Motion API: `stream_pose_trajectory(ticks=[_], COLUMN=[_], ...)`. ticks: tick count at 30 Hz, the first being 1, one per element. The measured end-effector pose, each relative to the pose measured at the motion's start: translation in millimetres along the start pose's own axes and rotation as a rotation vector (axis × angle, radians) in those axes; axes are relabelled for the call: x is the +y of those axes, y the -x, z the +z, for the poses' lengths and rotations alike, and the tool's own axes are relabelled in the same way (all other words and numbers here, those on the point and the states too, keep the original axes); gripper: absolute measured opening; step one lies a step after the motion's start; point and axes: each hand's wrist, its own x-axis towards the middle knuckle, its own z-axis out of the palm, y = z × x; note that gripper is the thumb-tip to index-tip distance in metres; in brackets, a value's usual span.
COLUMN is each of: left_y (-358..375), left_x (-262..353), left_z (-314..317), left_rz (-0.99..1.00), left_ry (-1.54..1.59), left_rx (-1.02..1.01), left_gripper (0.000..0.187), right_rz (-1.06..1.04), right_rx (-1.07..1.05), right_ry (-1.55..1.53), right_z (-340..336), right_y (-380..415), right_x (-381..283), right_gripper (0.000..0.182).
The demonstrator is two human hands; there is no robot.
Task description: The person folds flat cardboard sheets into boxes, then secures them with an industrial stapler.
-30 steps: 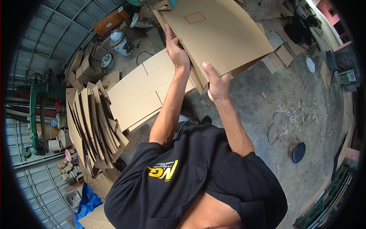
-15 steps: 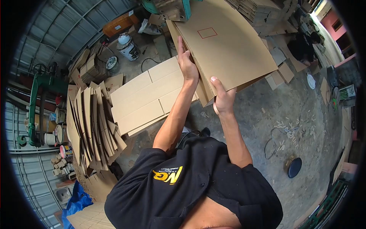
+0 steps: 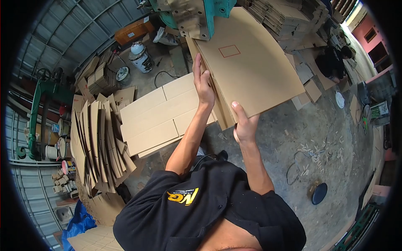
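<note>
A large folded cardboard sheet (image 3: 259, 67) with a red printed rectangle reaches up to a green machine with a metal head (image 3: 194, 19). My right hand (image 3: 246, 123) grips the sheet's near corner, thumb on top and fingers hidden below. Along the sheet's left edge lies my left hand (image 3: 204, 83), its fingers stretched forward and its palm against the folded flap. The far left corner of the cardboard is under or beside the machine head; the exact contact is hidden. Left of my left hand, flat cardboard pieces (image 3: 155, 111) lie stacked.
Upright cardboard sheets (image 3: 100, 142) lean together at the left. More cardboard stacks (image 3: 284, 19) stand at the upper right, near a crouching person (image 3: 331, 62). A dark round stool (image 3: 319, 193) and scattered scraps are on the right floor. A white bucket (image 3: 142, 60) stands behind.
The view has shifted, and more of the machine head shows at the top. The cardboard appears slightly lower and flatter, with both hands still on it.
</note>
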Motion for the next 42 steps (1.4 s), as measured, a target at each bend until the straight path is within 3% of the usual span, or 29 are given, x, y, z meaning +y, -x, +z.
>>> stream_pose_trajectory(ticks=[6, 8, 11, 14, 17, 19, 22, 26, 33, 38, 42], left_y=[1, -2, -12, -31, -48, -63, -90, -108, -111, -114, -114], left_x=[-3, -10, -24, -26, -51, -68, -72, -75, -63, -72, -58], left_z=[-13, -20, -28, -31, -45, -54, -50, -55, -48, -40, -40], left_rz=[-0.04, -0.046, 0.049, -0.001, 0.013, -0.025, 0.009, -0.12, 0.126, 0.247, 0.233], left_ry=[-0.039, -0.061, -0.132, -0.114, -0.072, -0.065, -0.08, 0.024, -0.254, -0.259, -0.291], left_rx=[-0.032, -0.034, -0.061, -0.065, -0.086, -0.072, -0.003, -0.039, -0.042, 0.017, 0.025], left_gripper=[0.072, 0.071, 0.07, 0.068, 0.067, 0.067, 0.053, 0.062, 0.057, 0.057, 0.057], right_rz=[0.069, 0.088, 0.06, 0.18, 0.038, 0.063, 0.033, 0.055, 0.095, 0.117, 0.13], right_rx=[0.056, 0.048, 0.054, 0.099, 0.073, 0.096, 0.067, 0.056, 0.026, 0.045, 0.003], right_ry=[0.068, 0.159, 0.163, 0.161, 0.115, 0.134, 0.094, 0.007, 0.06, 0.029, 0.016], right_z=[-6, -7, 3, 9, 25, 25, 46, 60, 61, 63, 63], right_y=[8, 11, 7, -10, -27, -35, -64, -78, -81, -84, -90], right_x=[0, 1, 2, 19, 29, 38, 40, 44, 40, 35, 33], right_gripper=[0.039, 0.049, 0.05, 0.051, 0.048, 0.047, 0.045, 0.041, 0.038, 0.035, 0.035])
